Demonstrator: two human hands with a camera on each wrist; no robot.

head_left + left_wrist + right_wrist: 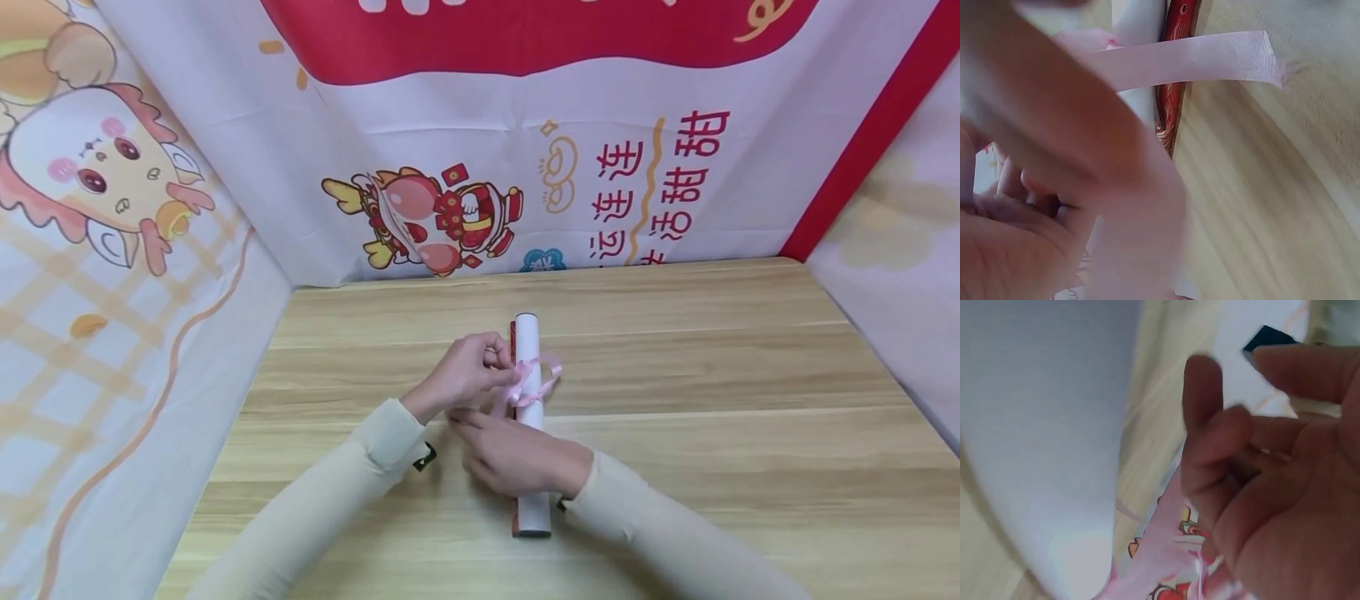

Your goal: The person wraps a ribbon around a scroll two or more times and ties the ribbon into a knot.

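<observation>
A white roll (pixel 534 467) lies lengthwise on the wooden table, with a red patterned strip (pixel 1175 37) along its left side. Pink ribbon (pixel 525 398) goes round its middle, and a loop of it stands out to the right. At the roll's left edge my left hand (pixel 468 371) pinches the ribbon between thumb and fingers. My right hand (pixel 517 454) reaches across the roll just below, its fingers pointing left. In the right wrist view the ribbon (pixel 1163 550) runs up to this hand's curled fingers. One frayed ribbon end (pixel 1254 59) hangs loose in the left wrist view.
Bare wooden table (pixel 750 400) surrounds the roll. A white cloth with red print (pixel 480 108) hangs behind the table, and a cartoon-printed cloth (pixel 112 333) borders it on the left. Small dark pieces (pixel 425 457) show at the sleeve cuffs.
</observation>
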